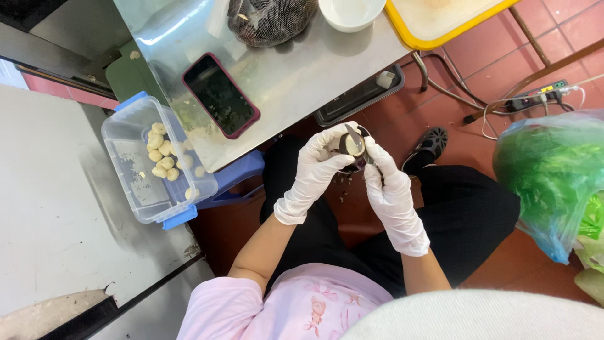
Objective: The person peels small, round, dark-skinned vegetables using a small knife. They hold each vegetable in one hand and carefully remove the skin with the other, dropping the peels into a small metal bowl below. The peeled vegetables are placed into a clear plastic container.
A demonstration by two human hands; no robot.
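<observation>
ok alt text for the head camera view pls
Two white-gloved hands, left hand and right hand, peel a small dark-skinned round thing with a knife over the lap. A clear tub of pale peeled pieces sits left, by a phone on a steel table.

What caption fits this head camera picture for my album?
Two white-gloved hands, left hand and right hand, peel a small dark-skinned nut with a knife beside a clear tub of peeled ones.

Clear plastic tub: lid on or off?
Off. The clear plastic tub is open on top, with peeled pale pieces lying uncovered inside; no lid visible.
</observation>
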